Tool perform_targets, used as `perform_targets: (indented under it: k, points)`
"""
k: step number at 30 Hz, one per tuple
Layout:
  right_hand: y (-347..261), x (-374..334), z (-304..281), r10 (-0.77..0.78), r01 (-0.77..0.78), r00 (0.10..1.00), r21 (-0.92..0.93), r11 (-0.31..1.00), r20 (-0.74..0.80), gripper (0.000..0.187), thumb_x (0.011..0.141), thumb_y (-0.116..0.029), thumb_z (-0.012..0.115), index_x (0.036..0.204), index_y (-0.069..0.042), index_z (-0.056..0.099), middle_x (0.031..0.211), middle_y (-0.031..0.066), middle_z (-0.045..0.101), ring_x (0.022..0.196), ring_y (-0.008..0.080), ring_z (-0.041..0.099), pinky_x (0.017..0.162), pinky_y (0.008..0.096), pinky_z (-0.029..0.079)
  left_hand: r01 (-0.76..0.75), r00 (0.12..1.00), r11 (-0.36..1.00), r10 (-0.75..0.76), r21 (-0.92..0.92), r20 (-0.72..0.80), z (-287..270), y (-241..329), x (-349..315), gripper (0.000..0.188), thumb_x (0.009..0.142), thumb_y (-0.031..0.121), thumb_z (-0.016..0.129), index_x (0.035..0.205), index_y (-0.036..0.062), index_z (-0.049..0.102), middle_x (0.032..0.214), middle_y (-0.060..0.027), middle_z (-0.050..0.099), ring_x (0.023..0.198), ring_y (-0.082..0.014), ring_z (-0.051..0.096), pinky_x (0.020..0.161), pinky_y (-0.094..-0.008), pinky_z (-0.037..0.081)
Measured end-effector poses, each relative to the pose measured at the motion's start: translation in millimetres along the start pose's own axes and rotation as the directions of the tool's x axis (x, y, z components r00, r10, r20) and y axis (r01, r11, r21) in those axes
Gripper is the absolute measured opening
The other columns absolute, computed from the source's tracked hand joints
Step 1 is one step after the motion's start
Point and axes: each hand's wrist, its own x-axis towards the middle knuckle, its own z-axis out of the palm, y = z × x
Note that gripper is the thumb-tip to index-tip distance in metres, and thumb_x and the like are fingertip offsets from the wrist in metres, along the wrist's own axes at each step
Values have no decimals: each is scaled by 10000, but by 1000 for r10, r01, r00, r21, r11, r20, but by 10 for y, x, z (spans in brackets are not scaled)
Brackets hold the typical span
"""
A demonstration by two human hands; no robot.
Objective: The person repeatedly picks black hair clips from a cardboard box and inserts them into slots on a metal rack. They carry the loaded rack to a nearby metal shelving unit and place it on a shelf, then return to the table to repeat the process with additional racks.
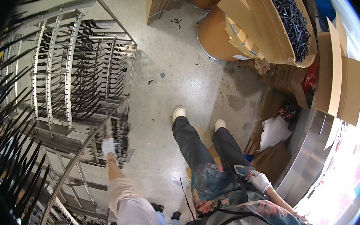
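My left hand, in a white glove, reaches out to the metal rack on the left. It is smeared by motion next to the rack's upright side, so its fingers cannot be made out. Rows of thin black curved pieces sit along the notched bars of the rack. Close to my patterned apron, my right hand has a white glove with bare fingertips. Its fingers are closed at the edge of a small flat greyish-blue thing, whose kind I cannot make out.
Brown drums stand at the far right, beside an open carton heaped with black pieces. Cardboard boxes rest by a steel bench. Another person's legs show behind my left arm.
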Motion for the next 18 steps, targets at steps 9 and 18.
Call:
perform_targets:
  k: [9,18]
  points:
    - [-914,-272,-191,-583,482,798,-421,768,-152,163,937,-161,623,1017,-53,716,911,183,701,844,337,693,775,374,549,-387,921,922,388,16,-40,134,1418,-2648,404,897,421,646,771,41,703,768,-200,680,696,-387,646,632,-467,484]
    - [-1470,-1219,-1394,-814,837,547,122,533,-194,760,924,-465,637,1491,-22,394,1393,178,548,1205,286,578,1044,375,431,-869,102,344,828,356,-551,-1231,3468,-5784,452,772,234,802,589,95,413,626,-113,374,651,-330,427,612,-459,335]
